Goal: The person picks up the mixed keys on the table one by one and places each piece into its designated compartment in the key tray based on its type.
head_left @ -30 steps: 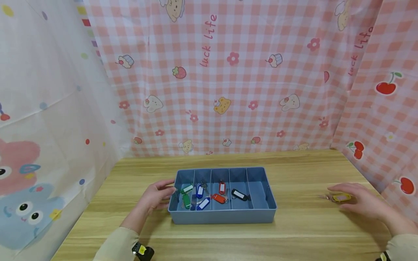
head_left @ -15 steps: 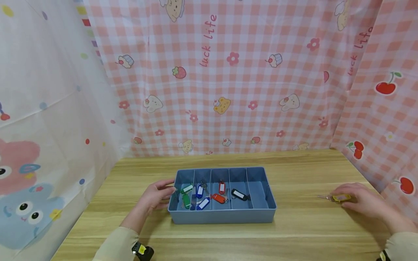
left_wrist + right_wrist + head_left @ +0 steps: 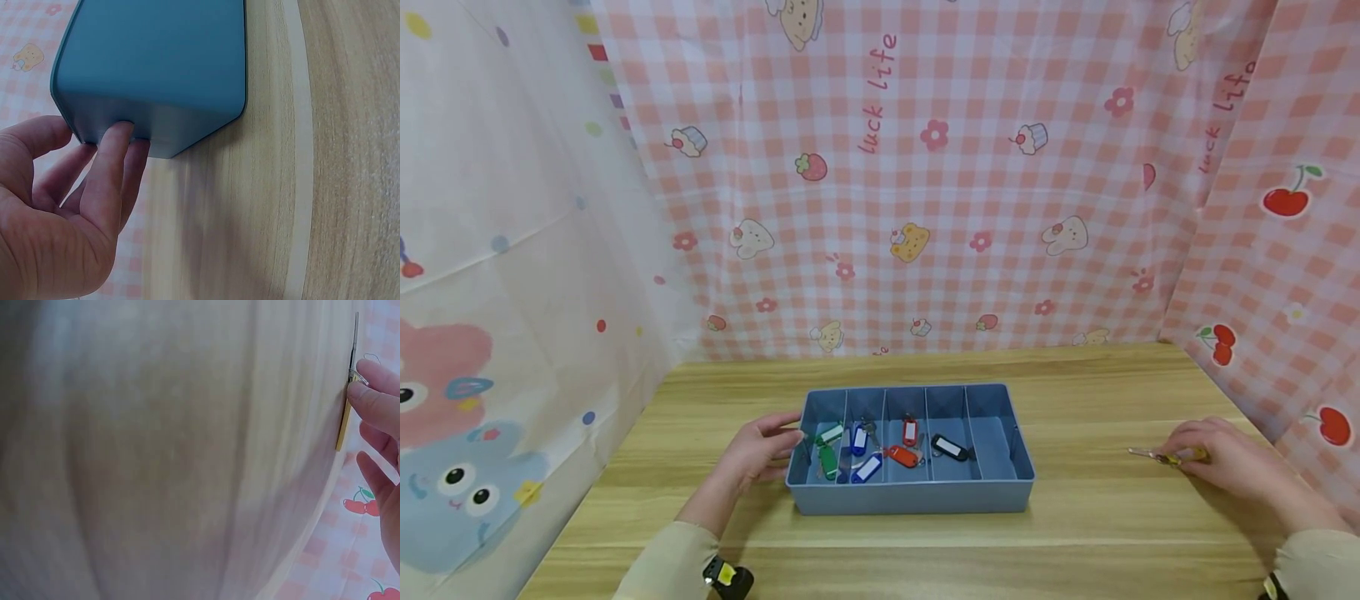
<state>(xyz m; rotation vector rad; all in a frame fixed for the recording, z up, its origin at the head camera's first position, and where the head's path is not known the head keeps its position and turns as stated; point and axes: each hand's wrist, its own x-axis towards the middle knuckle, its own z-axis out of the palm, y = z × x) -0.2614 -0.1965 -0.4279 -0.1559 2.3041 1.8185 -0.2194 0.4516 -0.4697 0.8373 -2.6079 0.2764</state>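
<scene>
At the right of the head view, my right hand [image 3: 1221, 454] pinches a yellow key tag [image 3: 1192, 454] with a key [image 3: 1141, 452] on its ring pointing left. In the right wrist view the yellow key tag [image 3: 343, 425] shows edge-on, thumb and index finger at its ring end. My left hand [image 3: 762, 450] touches the left end of a blue-grey divided tray [image 3: 910, 498]. Seen from the left wrist, its extended fingertips rest against the outer end wall of the tray [image 3: 156, 50].
Inside the tray lie green key tags [image 3: 828, 461], blue key tags [image 3: 867, 468], red key tags [image 3: 902, 456] and a black key tag [image 3: 950, 447], sorted by compartment. Thin dividers separate them. Behind the wooden table [image 3: 1090, 400] hangs a checked cloth [image 3: 955, 192]; a white cloth hangs left.
The right thumb and index finger have closed on the yellow key tag, which has tipped from flat toward its edge. The left hand and the tray stay as they were.
</scene>
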